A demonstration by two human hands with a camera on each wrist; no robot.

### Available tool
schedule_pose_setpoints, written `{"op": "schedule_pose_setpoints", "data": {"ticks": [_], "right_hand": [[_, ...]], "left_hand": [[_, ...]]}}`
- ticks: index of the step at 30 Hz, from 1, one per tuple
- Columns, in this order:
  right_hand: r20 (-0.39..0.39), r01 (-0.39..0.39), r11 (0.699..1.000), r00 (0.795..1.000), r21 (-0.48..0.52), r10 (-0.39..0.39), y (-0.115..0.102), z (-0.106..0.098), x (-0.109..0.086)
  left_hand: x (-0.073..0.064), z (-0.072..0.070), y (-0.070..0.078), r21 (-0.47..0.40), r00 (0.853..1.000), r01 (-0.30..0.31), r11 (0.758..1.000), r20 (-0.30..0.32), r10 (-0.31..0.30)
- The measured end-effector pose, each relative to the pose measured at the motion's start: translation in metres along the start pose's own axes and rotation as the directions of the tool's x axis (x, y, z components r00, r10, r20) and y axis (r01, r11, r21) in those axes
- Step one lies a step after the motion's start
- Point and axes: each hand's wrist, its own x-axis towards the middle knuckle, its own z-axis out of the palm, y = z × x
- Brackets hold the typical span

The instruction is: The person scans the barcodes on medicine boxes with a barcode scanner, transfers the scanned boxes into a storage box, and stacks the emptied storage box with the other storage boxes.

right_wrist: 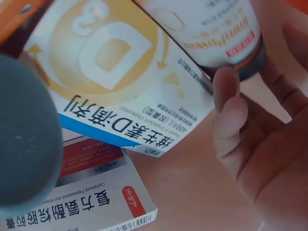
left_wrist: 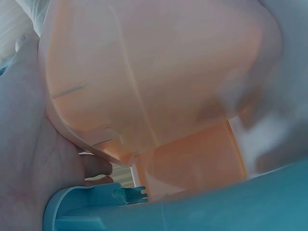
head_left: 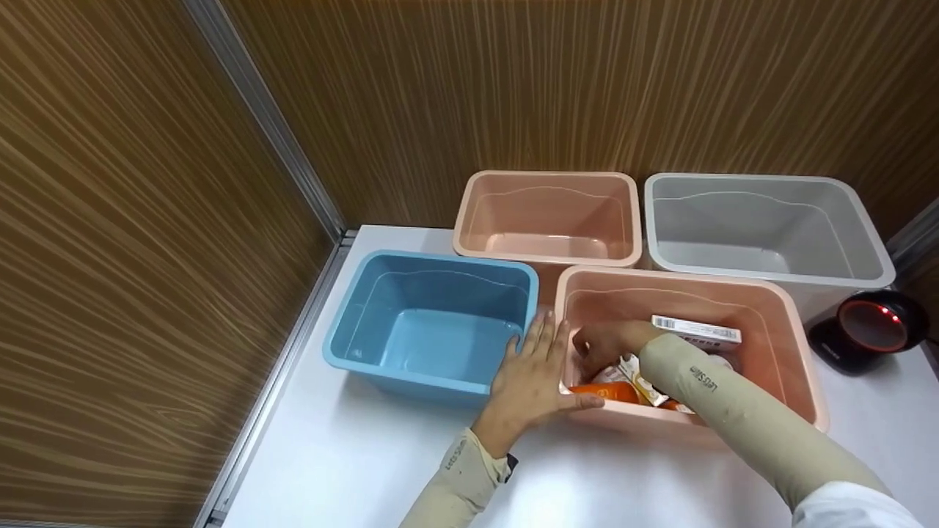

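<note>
My right hand (head_left: 612,343) reaches down into the front pink bin (head_left: 682,282). In the right wrist view its thumb and fingers pinch the dark end of a white bottle (right_wrist: 224,29) with orange lettering. Beside that bottle lies a white and yellow vitamin D drops box (right_wrist: 115,72), above a white and red medicine box (right_wrist: 96,192). An orange package (head_left: 609,391) sits near the bin's front left corner. My left hand (head_left: 530,381) has its fingers straight, spread between the blue bin (head_left: 433,380) and the pink bin, its thumb over the pink rim.
Behind stand a smaller-looking pink bin (head_left: 546,260) and a grey bin (head_left: 770,276). A black scanner-like device (head_left: 869,330) with red lights is at the right. A white box (head_left: 697,330) leans inside the front pink bin. Wood-patterned walls bound the table's back and left.
</note>
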Motion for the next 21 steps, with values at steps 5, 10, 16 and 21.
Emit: {"op": "schedule_pose_setpoints", "data": {"ticks": [5, 10, 16, 21], "right_hand": [[0.104, -0.054, 0.998, 0.993, 0.031, 0.051, -0.0034, 0.0006, -0.0022], [0.173, -0.129, 0.989, 0.978, 0.071, 0.115, -0.0034, 0.0027, -0.0043], [0.192, -0.115, 0.992, 0.976, 0.054, 0.102, -0.0016, 0.0005, -0.0075], [0.164, -0.084, 0.995, 0.984, 0.047, 0.075, -0.0039, -0.0036, -0.0105]], "left_hand": [[0.0005, -0.0008, 0.0002, -0.013, 1.000, 0.009, 1.000, 0.009, -0.009], [0.0006, 0.0000, 0.0018, -0.007, 1.000, 0.004, 1.000, -0.016, -0.005], [-0.0003, 0.0010, 0.0032, -0.021, 1.000, -0.002, 1.000, -0.030, 0.001], [-0.0012, -0.0006, 0.0006, -0.035, 1.000, 0.004, 0.999, -0.028, -0.005]]}}
